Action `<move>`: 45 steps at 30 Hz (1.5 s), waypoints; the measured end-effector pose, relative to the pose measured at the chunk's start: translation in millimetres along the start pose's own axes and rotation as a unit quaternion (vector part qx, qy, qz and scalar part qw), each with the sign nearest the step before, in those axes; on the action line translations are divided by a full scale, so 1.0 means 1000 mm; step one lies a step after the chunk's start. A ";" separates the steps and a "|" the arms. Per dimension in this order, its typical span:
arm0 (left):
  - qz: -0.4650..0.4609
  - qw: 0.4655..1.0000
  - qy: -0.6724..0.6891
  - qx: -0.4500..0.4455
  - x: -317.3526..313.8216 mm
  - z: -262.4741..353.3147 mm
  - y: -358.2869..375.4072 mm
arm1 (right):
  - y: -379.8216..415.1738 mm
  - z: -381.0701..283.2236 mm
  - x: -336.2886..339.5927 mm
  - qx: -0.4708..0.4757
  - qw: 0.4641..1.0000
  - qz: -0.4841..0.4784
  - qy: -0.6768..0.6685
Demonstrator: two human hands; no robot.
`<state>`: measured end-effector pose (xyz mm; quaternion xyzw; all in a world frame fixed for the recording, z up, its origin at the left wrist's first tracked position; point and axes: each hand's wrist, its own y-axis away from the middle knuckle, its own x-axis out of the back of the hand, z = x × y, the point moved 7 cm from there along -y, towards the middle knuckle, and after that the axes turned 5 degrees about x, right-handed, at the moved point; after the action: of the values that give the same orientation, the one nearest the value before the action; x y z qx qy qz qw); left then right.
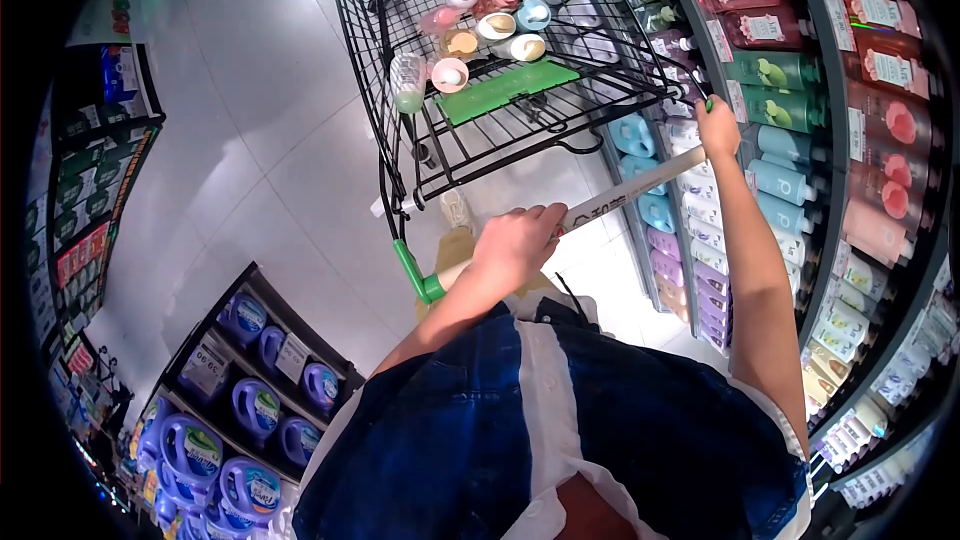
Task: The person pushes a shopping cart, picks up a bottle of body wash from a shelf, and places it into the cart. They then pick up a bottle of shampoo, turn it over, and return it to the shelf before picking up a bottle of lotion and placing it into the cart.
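A black wire shopping cart (480,155) stands in front of me with a pale handlebar (632,187) that has green ends. My left hand (515,245) is closed around the bar near its middle. At the bar's far right end, by the green corner, my right hand (718,128) grips it too. Several bottles lie in the cart's basket, among them a clear one with a green base (408,82), a pink-capped one (449,75) and a blue-capped one (533,15). A green panel (508,92) lies across the near part of the basket.
Shelves of body-wash style bottles (780,70) run close along the cart's right side. Purple detergent jugs (192,450) fill a display at lower left. More shelves (100,180) stand at far left, across the tiled floor (270,110).
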<state>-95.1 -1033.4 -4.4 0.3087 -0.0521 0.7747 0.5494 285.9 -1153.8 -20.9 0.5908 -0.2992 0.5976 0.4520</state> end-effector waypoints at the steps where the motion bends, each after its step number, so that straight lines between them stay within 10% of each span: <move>1: -0.022 1.000 0.008 0.012 -0.002 -0.001 -0.002 | -0.001 0.000 0.001 0.000 1.000 0.002 0.000; 23: -0.169 0.976 0.128 0.055 -0.008 -0.016 -0.006 | -0.001 0.012 -0.010 -0.026 0.999 -0.006 -0.025; 45: -0.121 0.978 0.164 0.038 -0.003 -0.007 -0.006 | -0.010 0.013 -0.007 0.007 0.999 0.013 -0.028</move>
<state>-92.5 -1030.3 -13.0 0.2023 0.1057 0.7437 0.6283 299.3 -1162.9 -28.1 0.6070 -0.3152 0.5886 0.4311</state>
